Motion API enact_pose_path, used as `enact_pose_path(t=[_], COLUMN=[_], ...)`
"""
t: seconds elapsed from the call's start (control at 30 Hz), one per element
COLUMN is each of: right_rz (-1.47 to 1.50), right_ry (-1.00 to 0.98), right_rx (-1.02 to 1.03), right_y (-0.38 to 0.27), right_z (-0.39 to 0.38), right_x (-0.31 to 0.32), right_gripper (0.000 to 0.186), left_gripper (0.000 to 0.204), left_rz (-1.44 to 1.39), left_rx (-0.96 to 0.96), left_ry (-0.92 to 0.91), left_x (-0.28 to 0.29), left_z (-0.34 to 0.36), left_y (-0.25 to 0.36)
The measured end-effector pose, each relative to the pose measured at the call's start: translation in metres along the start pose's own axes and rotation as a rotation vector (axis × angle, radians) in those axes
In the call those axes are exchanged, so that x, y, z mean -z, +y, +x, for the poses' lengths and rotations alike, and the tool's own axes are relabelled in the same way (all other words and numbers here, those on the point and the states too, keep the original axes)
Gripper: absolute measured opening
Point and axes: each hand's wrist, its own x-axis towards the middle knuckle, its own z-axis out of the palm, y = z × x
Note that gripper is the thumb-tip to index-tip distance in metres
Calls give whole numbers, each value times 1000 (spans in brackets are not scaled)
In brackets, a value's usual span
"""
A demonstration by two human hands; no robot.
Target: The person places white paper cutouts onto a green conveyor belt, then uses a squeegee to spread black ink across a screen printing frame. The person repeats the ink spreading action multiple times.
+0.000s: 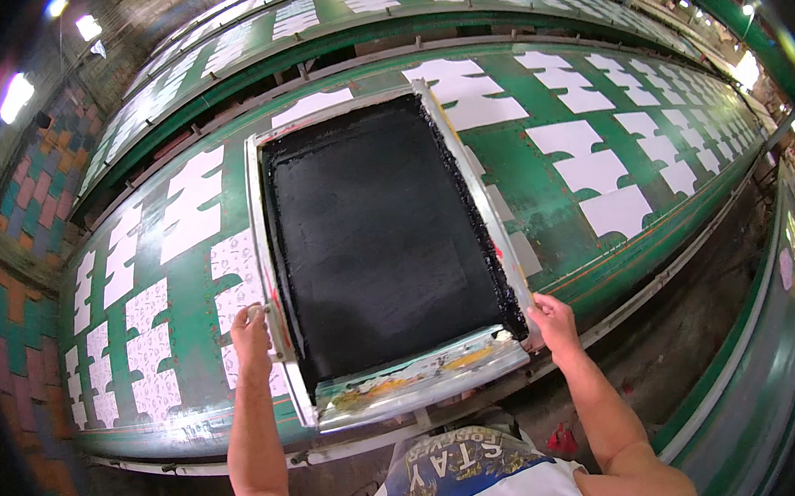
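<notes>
A silk-screen printing frame (426, 391) with pale metal rails lies tilted across the green printing table (544, 238) in front of me. Its mesh (379, 240) is covered with black ink, thickest along the right rail. Smears of yellow and white mark the near rail. My left hand (250, 334) is closed on the left rail near its lower end. On the opposite side, my right hand (552, 318) grips the right rail close to the near corner. White cut fabric pieces (585, 166) lie in rows on the table, some partly hidden under the frame.
Left of the frame, several pieces (152, 357) bear a printed pattern. Behind runs another long green table (328, 41) with more white pieces. A further table (750, 417) stands at the right, past a dark floor gap. A coloured block wall (34, 190) rises at far left.
</notes>
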Motion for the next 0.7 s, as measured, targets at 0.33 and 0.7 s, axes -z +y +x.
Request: enact_pose_path(t=[0.33,0.7], right_rz=[0,2], right_ry=[-9,-44], right_rx=[-69,-65], right_y=[33,48], right_z=[55,81], right_x=[125,175], right_gripper=[37,40], left_gripper=[21,24], left_rz=[-57,-12], left_rx=[10,51], left_ry=[-24,-4], left_x=[-129,-165], left_z=[-78,-117], left_y=[-4,-7])
